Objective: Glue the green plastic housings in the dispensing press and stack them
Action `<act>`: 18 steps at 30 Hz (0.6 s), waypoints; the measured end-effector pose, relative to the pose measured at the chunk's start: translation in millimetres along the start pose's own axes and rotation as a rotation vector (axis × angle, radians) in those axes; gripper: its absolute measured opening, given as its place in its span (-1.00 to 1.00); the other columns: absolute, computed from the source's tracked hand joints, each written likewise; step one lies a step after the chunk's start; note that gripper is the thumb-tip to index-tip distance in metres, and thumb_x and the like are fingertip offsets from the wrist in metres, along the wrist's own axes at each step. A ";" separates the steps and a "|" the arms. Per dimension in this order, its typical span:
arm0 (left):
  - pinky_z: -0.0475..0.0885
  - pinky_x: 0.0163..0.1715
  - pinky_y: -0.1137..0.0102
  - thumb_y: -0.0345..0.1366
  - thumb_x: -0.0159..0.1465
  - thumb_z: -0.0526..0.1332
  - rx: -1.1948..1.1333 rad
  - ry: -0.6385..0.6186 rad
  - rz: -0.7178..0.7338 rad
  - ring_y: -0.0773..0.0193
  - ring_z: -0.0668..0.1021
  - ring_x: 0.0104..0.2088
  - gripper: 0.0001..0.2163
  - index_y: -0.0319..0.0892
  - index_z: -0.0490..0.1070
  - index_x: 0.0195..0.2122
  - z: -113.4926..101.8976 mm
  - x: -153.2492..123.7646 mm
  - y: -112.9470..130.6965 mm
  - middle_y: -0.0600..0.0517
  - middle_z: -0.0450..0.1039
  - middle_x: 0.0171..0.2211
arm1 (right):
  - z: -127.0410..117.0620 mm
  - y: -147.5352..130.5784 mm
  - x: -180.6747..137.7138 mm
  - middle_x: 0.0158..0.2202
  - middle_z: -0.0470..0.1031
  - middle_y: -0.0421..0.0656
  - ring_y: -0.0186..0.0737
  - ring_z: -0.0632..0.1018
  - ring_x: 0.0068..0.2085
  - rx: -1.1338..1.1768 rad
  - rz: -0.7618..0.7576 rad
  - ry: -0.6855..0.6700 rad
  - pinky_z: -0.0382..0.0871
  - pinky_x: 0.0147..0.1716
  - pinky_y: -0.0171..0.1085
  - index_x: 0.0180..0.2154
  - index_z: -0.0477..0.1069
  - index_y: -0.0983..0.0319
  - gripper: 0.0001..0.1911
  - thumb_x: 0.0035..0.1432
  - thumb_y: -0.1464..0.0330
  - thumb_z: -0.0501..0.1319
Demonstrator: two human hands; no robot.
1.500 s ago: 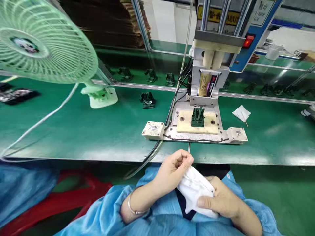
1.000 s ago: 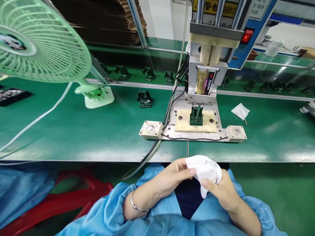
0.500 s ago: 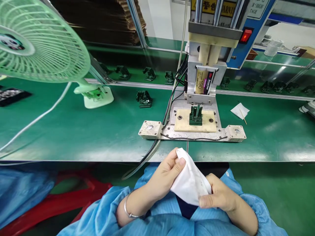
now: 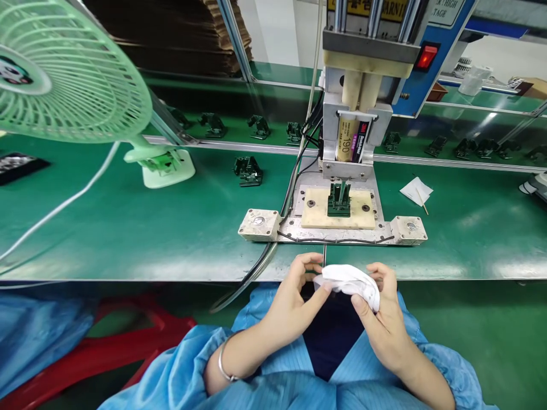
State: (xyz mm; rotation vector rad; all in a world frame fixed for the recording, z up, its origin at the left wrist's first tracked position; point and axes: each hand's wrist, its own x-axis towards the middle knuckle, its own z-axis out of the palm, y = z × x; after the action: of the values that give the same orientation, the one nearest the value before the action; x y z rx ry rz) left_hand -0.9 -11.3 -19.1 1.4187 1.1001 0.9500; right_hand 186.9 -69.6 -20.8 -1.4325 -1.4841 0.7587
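Observation:
A white cloth (image 4: 348, 279), bunched and folded, is held between my two hands just in front of the bench edge. My left hand (image 4: 299, 296) pinches its left end between thumb and fingers. At the other end, my right hand (image 4: 382, 319) grips the cloth with the thumb below and fingers behind. Beyond them stands a dispensing machine (image 4: 359, 108) with a two-part adhesive cartridge (image 4: 352, 139). Under its nozzle, a dark green plastic part (image 4: 339, 205) sits upright on the cream fixture block (image 4: 310, 219).
Two button boxes (image 4: 259, 224) flank the fixture, with cables running past the left one. Another dark part (image 4: 248, 172) lies left of the machine. A green fan (image 4: 77, 85) stands at left. On the right lie a white paper (image 4: 414, 191) and a thin stick (image 4: 423, 204).
The cloth has gone from hanging spread out to a compact folded bundle. My right hand has risen toward the bench edge, its fingers now pointing up.

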 end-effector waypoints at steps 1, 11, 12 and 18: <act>0.41 0.02 0.24 -0.24 0.29 0.28 0.020 0.001 0.089 0.12 0.46 0.03 -0.60 -0.10 0.24 0.12 -1.6 -1.3 2.8 -0.13 0.33 0.03 | -0.3 0.1 -0.9 0.16 0.18 -0.02 -0.04 0.38 0.07 -0.040 -0.027 0.022 0.33 0.08 -0.02 0.06 0.41 0.12 -0.68 0.34 0.18 0.16; 0.40 -0.33 0.41 -0.22 0.43 0.08 0.146 -0.785 0.233 0.23 0.49 -0.37 -0.74 -0.21 0.44 -0.34 4.6 -1.9 15.7 -0.06 0.50 -0.35 | -5.5 -11.6 2.9 0.03 0.55 -0.05 -0.01 0.46 0.16 0.535 0.109 -0.364 0.29 0.19 -0.02 -0.01 0.55 0.13 -0.64 0.35 0.09 0.16; 0.40 -0.34 0.42 -0.23 0.43 0.08 0.152 -0.802 0.244 0.24 0.49 -0.38 -0.75 -0.20 0.44 -0.34 6.3 -1.9 14.9 -0.06 0.50 -0.34 | -3.5 -12.0 2.9 -0.04 0.58 -0.05 -0.06 0.53 0.05 0.652 0.177 -0.381 0.37 0.11 -0.08 -0.05 0.57 0.15 -0.63 0.34 0.07 0.17; 0.47 -0.16 0.37 -0.29 0.40 0.12 0.268 -0.746 0.235 0.14 0.60 -0.21 -0.80 -0.15 0.55 -0.14 3.2 1.5 14.9 -0.10 0.58 -0.21 | -8.7 -9.6 15.0 -0.54 0.43 -0.22 -0.39 0.37 -0.59 1.064 0.489 -0.178 0.28 -0.60 -0.40 -0.26 0.52 0.24 -0.64 0.19 0.05 0.32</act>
State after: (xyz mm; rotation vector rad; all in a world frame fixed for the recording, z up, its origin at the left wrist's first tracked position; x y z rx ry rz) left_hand 4.5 -11.0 -4.7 1.9338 0.5127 0.3564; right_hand 192.1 -57.6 -5.9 -0.8687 -0.5901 1.6837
